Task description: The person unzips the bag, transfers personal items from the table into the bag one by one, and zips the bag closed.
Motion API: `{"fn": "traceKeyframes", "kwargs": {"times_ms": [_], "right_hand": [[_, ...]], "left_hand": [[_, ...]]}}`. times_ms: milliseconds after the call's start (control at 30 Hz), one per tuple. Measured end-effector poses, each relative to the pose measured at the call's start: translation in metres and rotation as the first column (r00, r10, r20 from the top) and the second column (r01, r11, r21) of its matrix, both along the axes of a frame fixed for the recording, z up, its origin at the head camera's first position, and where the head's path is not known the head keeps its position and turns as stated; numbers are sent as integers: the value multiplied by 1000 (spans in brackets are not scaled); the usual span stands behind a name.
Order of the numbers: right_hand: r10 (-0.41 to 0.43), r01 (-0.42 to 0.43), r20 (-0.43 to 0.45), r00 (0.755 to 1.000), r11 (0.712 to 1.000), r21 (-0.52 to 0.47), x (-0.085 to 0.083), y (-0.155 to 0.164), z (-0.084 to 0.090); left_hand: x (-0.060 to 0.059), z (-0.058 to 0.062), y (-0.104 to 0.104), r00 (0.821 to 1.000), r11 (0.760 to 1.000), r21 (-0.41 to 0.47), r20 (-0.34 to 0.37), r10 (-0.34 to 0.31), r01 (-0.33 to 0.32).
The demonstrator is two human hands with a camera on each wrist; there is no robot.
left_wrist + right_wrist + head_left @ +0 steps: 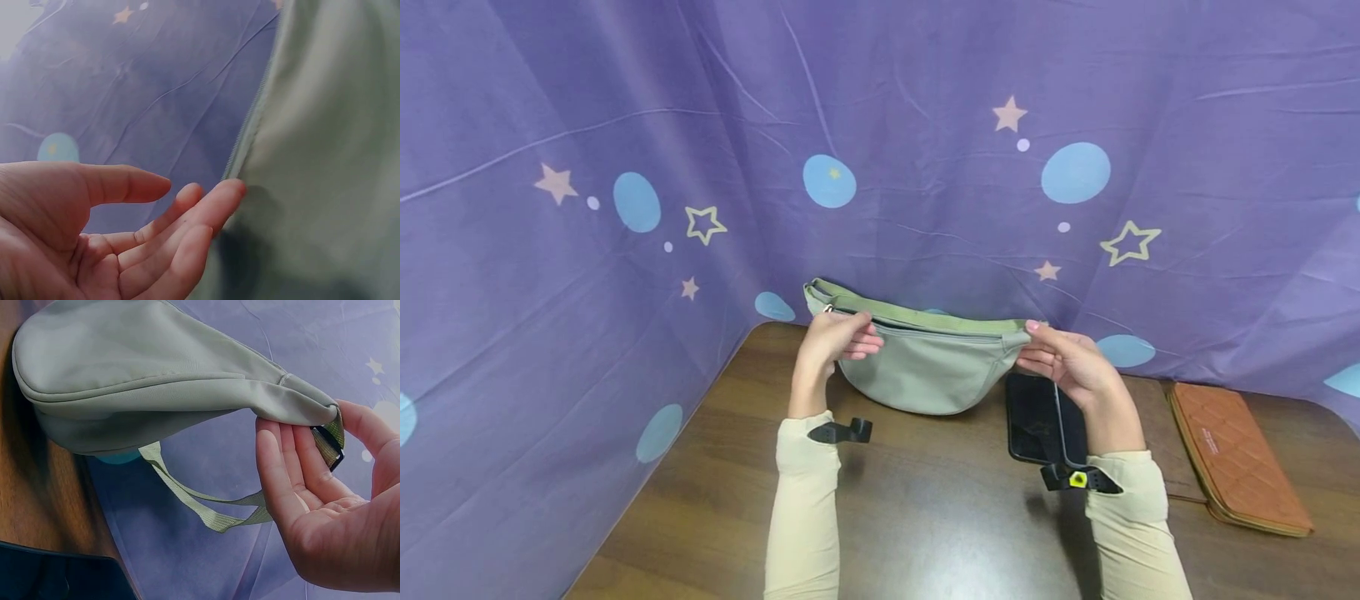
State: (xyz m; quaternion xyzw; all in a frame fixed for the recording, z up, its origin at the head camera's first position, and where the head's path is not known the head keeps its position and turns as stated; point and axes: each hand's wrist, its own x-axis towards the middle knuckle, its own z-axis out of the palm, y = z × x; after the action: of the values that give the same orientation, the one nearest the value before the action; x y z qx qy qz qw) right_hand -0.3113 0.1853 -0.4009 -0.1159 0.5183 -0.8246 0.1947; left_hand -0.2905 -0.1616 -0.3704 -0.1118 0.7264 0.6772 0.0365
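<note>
Head view: holding up a grey-green waist bag (925, 367) by its two top corners, its rounded bottom resting on the brown wooden table (925, 517) close to the purple star-and-dot cloth backdrop (625, 125). Left hand (835, 337) pinching the left end of the bag beside the zipper, fingers curled over the top edge. Right hand (1071, 362) gripping the right end, thumb on top. Lying flat just right of the bag and partly under the right hand, a black phone (1033, 417). Lying farther right, well apart from the bag, a quilted orange wallet (1236, 458). Showing cream sleeves (805, 508) on both forearms.

Left wrist view: showing the left hand (106, 237) with fingers only gently bent, fingertips (225, 190) touching the edge of the bag (325, 150), thumb held apart above them; looking looser here than from the head camera.

Right wrist view: pinching the narrow end of the bag (150, 381) between thumb and fingertips of the right hand (325, 506), right at the strap buckle (329, 447). Hanging below in a loop, the webbing strap (206, 509). Peeking in at the lower left, a corner of the phone (56, 575).
</note>
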Motion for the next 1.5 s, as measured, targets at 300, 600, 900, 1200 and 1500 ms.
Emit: {"fn": "traceKeyframes", "kwargs": {"times_ms": [300,600,900,1200,1500], "right_hand": [[8,-7,-29,1000,1000,24,1,-2,2],[72,-67,-116,991,997,48,5,-2,0],[191,-143,-117,974,931,335,12,0,13],[91,100,-194,977,608,788,32,11,36],[217,51,-269,938,683,729,31,-11,67]], "left_hand": [[-7,-10,16,990,995,-2,103,-101,102],[-8,-17,29,991,993,-68,104,-88,96],[-6,-14,26,995,998,-40,80,-53,56],[-2,-7,27,999,995,-84,17,-47,49],[5,-1,29,998,992,-112,24,-63,65]]}}
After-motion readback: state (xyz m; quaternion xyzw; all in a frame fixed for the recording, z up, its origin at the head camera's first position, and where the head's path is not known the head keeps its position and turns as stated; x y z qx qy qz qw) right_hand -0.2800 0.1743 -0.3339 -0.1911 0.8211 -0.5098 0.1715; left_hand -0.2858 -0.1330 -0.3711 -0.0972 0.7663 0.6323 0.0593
